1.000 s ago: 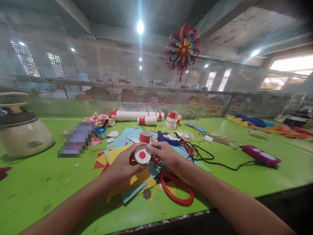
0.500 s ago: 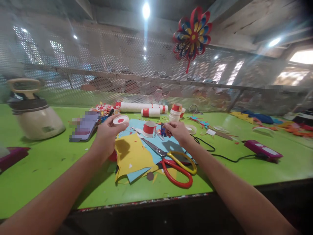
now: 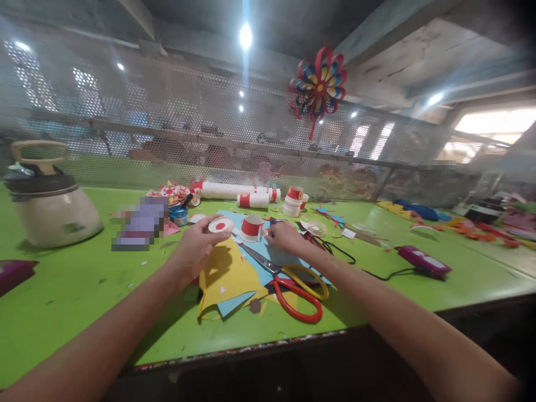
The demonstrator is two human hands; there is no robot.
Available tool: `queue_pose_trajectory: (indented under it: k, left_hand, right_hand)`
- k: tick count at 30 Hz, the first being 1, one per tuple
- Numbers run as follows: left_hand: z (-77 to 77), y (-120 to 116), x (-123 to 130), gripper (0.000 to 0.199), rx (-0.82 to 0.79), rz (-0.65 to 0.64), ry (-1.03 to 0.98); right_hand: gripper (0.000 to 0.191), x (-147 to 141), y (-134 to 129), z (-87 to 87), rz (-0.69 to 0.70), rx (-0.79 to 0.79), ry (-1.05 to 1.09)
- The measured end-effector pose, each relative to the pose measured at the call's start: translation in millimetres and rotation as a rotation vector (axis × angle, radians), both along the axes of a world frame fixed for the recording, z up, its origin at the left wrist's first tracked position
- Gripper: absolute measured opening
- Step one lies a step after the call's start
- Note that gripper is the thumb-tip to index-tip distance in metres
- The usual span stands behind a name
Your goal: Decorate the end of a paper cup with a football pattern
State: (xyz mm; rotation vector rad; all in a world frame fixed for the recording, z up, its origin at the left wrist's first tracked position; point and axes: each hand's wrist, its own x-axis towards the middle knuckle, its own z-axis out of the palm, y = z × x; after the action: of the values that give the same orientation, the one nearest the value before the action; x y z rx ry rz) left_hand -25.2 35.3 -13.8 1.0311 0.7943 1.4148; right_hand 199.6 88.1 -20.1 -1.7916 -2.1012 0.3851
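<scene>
My left hand (image 3: 196, 245) is closed round the edge of a white disc (image 3: 220, 225) with a red hexagon at its centre. The hand hovers over the left side of the yellow paper (image 3: 230, 273). Bent and close together, the fingers of my right hand (image 3: 287, 237) are just right of a red and white paper cup (image 3: 251, 228). A small dark blue thing shows at these fingertips; its kind is unclear. Between my arms lie large scissors (image 3: 274, 269) with one red and one yellow handle, on blue and yellow paper.
Behind are a long white roll (image 3: 228, 190), stacked paper cups (image 3: 293, 202) and a blue jar (image 3: 179, 215). A blurred-out phone (image 3: 142, 226) and a beige jug (image 3: 52, 212) stand left. A purple device (image 3: 424, 262) with a black cord lies right. A paper flower (image 3: 320, 86) hangs above.
My left hand has brought the disc rightward and nearer the paper cup. My right hand has turned, its back now more toward me, and moved slightly left. The view has tilted up a little.
</scene>
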Motion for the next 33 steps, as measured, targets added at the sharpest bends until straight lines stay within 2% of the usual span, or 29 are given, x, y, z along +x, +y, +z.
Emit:
queue_pose_trajectory:
  k: [4, 8, 12, 17, 22, 26, 30, 31, 33]
  left_hand:
    - [0.9, -7.4, 4.0, 0.057, 0.029, -0.066, 0.032]
    - [2.1, -9.4, 2.1, 0.051, 0.072, -0.104, 0.071]
    - [1.5, -7.5, -1.3, 0.053, 0.122, -0.119, 0.109]
    - [-6.0, -5.0, 1.4, 0.049, 0.179, -0.131, 0.195]
    - [-18.9, 0.1, 7.1, 0.05, 0.231, -0.181, 0.313]
    - [-29.8, 3.3, 9.3, 0.049, 0.26, -0.275, 0.384]
    - [-35.4, 1.6, 11.0, 0.054, 0.264, -0.343, 0.437]
    - [-35.7, 0.5, 11.5, 0.054, 0.264, -0.348, 0.454]
    - [-35.4, -2.0, 12.3, 0.053, 0.267, -0.337, 0.494]
  right_hand:
    - [0.033, -14.9, 2.7, -9.5, -0.044, 0.018, -0.179]
    - [0.032, -19.5, 9.7, -7.7, -0.084, 0.037, -0.169]
    - [0.031, -7.4, 16.3, 6.2, -0.112, 0.031, 0.003]
    - [0.032, 24.2, 8.2, 30.0, -0.124, 0.019, 0.409]
    - [0.03, 47.0, -18.2, 48.0, 0.072, 0.03, 0.831]
    - [0.022, 56.0, -31.8, 52.2, 0.24, -0.016, 1.098]
    - [0.031, 60.7, -43.9, 52.1, 0.349, -0.042, 1.29]
    - [0.033, 61.3, -47.8, 52.5, 0.418, -0.053, 1.348]
    - [0.031, 61.3, -56.3, 53.6, 0.498, -0.05, 1.357]
